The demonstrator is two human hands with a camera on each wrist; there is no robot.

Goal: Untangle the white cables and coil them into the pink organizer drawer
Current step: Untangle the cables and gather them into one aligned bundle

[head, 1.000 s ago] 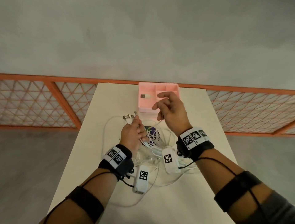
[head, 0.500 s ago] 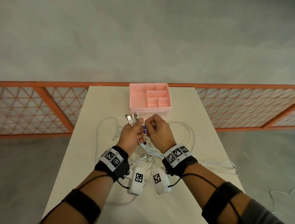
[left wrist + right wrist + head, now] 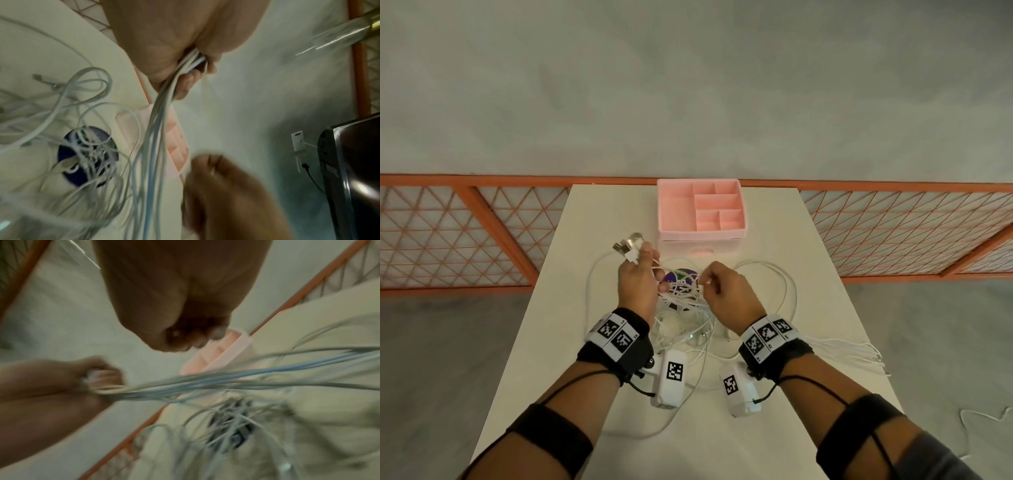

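A tangle of white cables (image 3: 688, 308) lies mid-table over a purple round object (image 3: 680, 275). My left hand (image 3: 645, 270) grips a bundle of these cables, its USB plugs (image 3: 627, 247) sticking up past the fingers; the left wrist view shows the cables (image 3: 158, 123) running down from the left hand (image 3: 195, 68). My right hand (image 3: 708, 280) is just right of it with curled fingers, pinching a thin white strand. In the blurred right wrist view the fingers (image 3: 195, 339) are curled above the cables (image 3: 226, 378). The pink organizer drawer (image 3: 700, 236) sits beyond both hands, its compartments bare.
The white table (image 3: 808, 274) is narrow, with an orange mesh railing (image 3: 465, 233) behind it and grey floor around. More cable ends (image 3: 852, 349) trail to the right edge, and loops (image 3: 787, 284) spread right of the hands. A dark monitor (image 3: 353, 170) stands off the table.
My right hand came back from over the drawer to meet the left at the tangle, then drew a little to the right with a strand. The left hand kept its grip on the bundle.
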